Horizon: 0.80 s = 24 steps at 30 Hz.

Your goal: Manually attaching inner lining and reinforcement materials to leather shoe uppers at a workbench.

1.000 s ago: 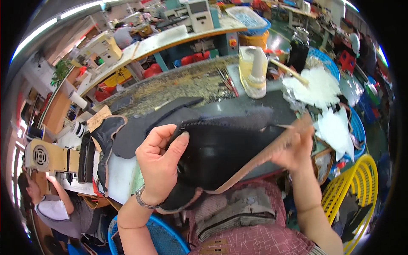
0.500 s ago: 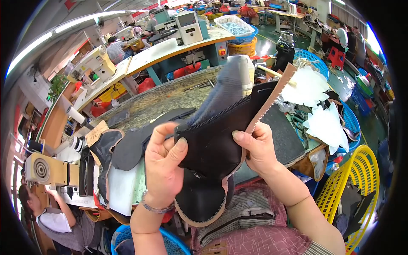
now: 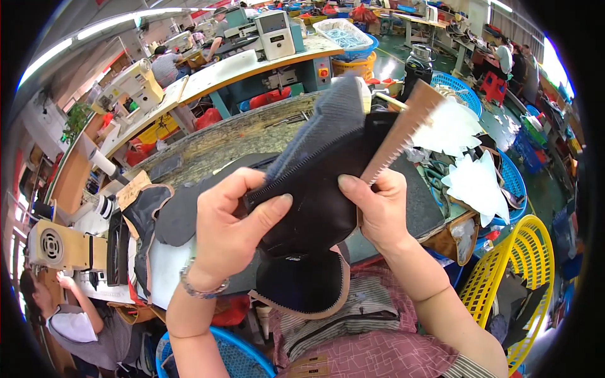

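A black boot upper (image 3: 309,211) is stretched between my two hands above the bench edge. It has a zipper along its upper edge, a grey-blue fuzzy lining (image 3: 321,126) and a brown strip with a notched edge (image 3: 406,129). Its rounded lower part, edged in tan, hangs over my lap. My left hand (image 3: 233,220) pinches the zipper side, thumb on the black face. On the other side my right hand (image 3: 375,205) grips close to the brown strip, thumb also on top. The fingers behind the upper are partly hidden.
Dark cut pieces (image 3: 179,217) lie on the bench to the left, beside a sewing machine (image 3: 63,246) and a co-worker (image 3: 82,315). At right are white cut sheets (image 3: 479,186), a black flask (image 3: 417,69) and a yellow basket (image 3: 520,264). A blue basket (image 3: 217,353) stands below my left arm.
My left hand has shifted left and slightly lower, its thumb lying further across the upper. The boot upper has turned, so more of the brown strip's face and the lining shows.
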Motion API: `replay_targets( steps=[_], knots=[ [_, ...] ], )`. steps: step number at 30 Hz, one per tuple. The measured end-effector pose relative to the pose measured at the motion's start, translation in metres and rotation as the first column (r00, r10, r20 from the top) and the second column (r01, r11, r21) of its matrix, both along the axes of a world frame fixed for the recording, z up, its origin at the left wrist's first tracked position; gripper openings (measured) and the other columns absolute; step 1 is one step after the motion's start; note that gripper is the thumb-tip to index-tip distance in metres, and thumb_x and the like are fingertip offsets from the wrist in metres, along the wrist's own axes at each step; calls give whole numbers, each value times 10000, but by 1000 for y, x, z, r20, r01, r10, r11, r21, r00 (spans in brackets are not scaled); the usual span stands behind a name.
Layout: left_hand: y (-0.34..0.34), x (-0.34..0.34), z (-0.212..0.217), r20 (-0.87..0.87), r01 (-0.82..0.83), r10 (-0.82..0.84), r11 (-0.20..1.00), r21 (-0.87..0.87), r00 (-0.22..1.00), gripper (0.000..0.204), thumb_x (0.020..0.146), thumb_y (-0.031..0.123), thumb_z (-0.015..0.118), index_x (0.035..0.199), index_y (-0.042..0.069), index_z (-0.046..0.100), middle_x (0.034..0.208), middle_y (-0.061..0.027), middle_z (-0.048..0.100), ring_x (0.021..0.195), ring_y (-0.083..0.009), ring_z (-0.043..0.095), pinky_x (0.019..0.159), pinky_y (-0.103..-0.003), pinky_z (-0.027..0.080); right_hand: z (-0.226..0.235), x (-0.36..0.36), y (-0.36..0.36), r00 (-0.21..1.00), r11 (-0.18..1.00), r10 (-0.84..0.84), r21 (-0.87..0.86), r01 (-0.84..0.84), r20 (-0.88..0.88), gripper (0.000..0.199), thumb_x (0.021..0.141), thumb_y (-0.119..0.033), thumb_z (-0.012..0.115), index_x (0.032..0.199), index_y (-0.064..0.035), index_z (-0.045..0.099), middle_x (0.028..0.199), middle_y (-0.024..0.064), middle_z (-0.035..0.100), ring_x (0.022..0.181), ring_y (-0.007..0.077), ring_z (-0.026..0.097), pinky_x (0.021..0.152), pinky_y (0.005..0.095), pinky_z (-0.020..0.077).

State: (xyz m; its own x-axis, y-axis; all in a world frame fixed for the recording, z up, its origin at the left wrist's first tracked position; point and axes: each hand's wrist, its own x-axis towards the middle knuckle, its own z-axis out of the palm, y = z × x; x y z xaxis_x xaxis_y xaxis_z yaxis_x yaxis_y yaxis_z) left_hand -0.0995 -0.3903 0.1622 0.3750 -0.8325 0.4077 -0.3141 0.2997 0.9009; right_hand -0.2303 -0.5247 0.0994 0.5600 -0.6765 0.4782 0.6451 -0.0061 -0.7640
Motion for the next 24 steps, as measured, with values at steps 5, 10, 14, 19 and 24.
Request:
replay_targets(
  steps=[5, 10, 14, 19, 24],
  knots=[
    [-11, 6, 39, 67, 93, -124, 933, 349, 990, 201, 792, 107, 668, 918, -29, 590, 806, 8, 593, 714, -32, 510, 654, -206, 445, 9, 7, 2, 998, 975, -16, -219, 28, 57, 818, 807, 26, 596, 1422, -60, 63, 1186, 129, 504, 940, 98, 542, 771, 237, 463],
    [-25, 20, 32, -67, 252, -249, 863, 437, 966, 218, 813, 167, 651, 893, -32, 607, 762, 13, 602, 681, -31, 509, 616, -198, 437, 23, 14, -5, 995, 997, 13, 73, -20, 94, 664, 848, -13, 566, 1382, -21, 171, 1103, 130, 558, 973, 120, 543, 800, 255, 469],
    [-36, 11, 43, 131, 289, -330, 921, 261, 935, 210, 822, 146, 627, 916, -40, 603, 770, 6, 611, 692, -42, 520, 623, -218, 453, 58, 5, -6, 991, 997, 65, -52, -59, 118, 670, 781, -47, 643, 1334, -17, 268, 1090, 83, 552, 990, 130, 533, 843, 257, 443],
    [-42, 20, 28, -107, 256, -279, 947, -193, 954, 217, 800, 73, 650, 985, -31, 606, 889, -11, 636, 774, -64, 565, 695, -214, 473, 67, -35, -34, 903, 718, -116, -663, -212, -414, 471, 632, -135, 751, 1039, 2, 558, 926, 62, 599, 862, 209, 567, 777, 306, 437],
    [-36, 82, -25, 549, 461, -329, 879, -119, 768, 208, 774, 195, 656, 892, 23, 651, 948, -95, 638, 935, -250, 575, 889, -369, 417, 72, -26, -27, 851, -173, -525, -978, -120, -12, 144, 605, -60, 584, 675, -73, 459, 710, 65, 447, 691, 236, 496, 578, 335, 399]
  ],
)
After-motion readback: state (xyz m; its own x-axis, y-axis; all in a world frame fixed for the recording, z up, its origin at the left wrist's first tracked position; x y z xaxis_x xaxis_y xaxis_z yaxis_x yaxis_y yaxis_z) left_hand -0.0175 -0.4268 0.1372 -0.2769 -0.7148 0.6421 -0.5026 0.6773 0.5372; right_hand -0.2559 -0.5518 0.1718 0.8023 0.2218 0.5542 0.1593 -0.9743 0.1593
